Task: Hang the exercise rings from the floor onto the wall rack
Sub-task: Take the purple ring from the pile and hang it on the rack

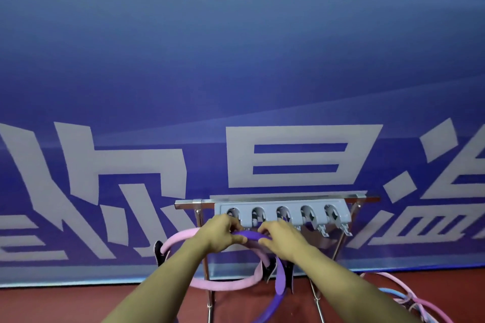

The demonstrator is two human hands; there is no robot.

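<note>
Hanging is under way — left hand and right hand both grip the purple ring beneath the rack; next, hook it on — likely needing a lift.

1. Red floor runs along the foot of the blue banner wall.
2. A metal stand has its legs planted on it.
3. Far right, a tangle of pink and blue rings lies on the floor.

left hand, right hand, fingers curled, gripping
</note>
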